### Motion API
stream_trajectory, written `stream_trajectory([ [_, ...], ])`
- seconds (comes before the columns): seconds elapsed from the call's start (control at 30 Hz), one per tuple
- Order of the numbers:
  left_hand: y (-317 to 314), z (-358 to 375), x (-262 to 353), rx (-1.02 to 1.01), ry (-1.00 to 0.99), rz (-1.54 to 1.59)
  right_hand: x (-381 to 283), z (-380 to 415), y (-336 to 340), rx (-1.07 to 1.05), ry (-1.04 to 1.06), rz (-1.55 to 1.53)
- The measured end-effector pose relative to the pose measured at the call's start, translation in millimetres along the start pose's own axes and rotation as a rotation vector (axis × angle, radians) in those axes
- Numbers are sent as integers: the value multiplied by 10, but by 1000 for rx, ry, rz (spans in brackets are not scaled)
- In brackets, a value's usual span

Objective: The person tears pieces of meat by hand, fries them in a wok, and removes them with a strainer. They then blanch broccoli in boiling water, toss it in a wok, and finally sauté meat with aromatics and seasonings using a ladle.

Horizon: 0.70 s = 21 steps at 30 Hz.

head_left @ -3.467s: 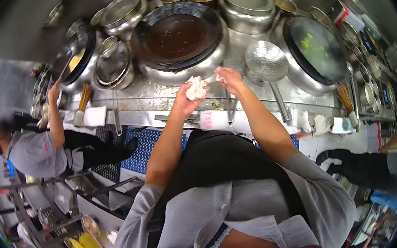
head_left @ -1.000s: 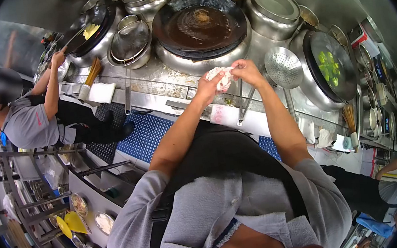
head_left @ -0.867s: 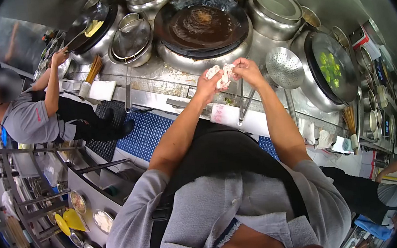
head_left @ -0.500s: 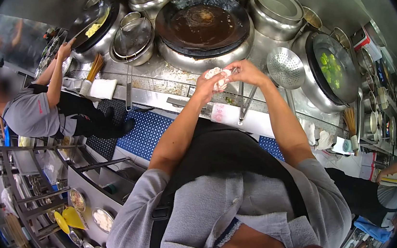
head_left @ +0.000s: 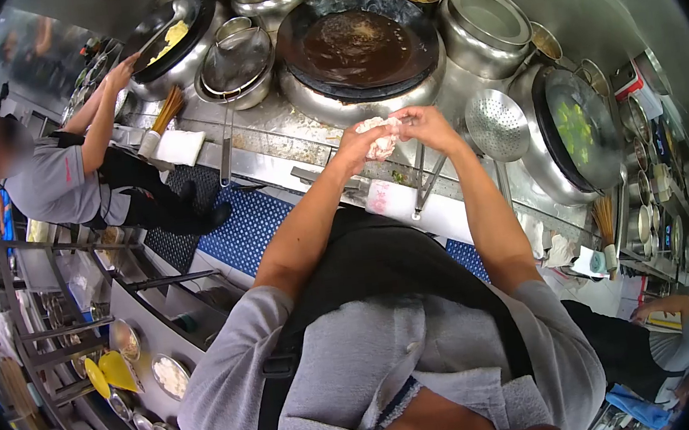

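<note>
We have the white clump [head_left: 381,141] between our two hands, so the relation that matters here is sideways: it lies just right of our left hand [head_left: 351,149] and just left of our right hand [head_left: 428,128], touching both. Our left hand bears it, fingers curled beneath and around, thumb laid over the near face. Our right hand bends in from the other side, its fingertips meeting the clump's right edge; whether they pinch some of it or only press against it, we cannot tell. The clump looks roundish and uneven, with no clear long axis to read. We judge the left hand the nearer, since it covers more of the clump. All this is held up above the front strip of the steel counter [head_left: 289,128], on our side of the large dark wok [head_left: 357,50], with the perforated ladle [head_left: 496,125] apart, beyond our right hand.
</note>
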<state>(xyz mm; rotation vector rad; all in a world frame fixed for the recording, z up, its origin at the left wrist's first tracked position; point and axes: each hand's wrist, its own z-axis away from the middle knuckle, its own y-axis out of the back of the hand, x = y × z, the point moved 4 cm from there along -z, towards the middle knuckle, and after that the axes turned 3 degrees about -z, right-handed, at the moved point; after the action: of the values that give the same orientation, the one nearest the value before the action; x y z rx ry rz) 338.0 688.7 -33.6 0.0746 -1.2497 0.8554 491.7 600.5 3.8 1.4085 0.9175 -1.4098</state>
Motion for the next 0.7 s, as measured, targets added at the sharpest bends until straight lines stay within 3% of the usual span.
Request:
stream_trajectory([
  [0.13, -37, -24, -13, -27, 24, 2, -20, -11, 19, 1, -31, 121],
  [0.43, 40, -84, -105, -137, -19, 60, 88, -50, 35, 105, -50, -101],
  [0.53, 34, -57, -84, -234, 40, 209, -52, 0, 16, -21, -53, -185],
  [0.7, 13, -39, -70, -312, 40, 248, -49, -73, 26, -9, 17, 45],
])
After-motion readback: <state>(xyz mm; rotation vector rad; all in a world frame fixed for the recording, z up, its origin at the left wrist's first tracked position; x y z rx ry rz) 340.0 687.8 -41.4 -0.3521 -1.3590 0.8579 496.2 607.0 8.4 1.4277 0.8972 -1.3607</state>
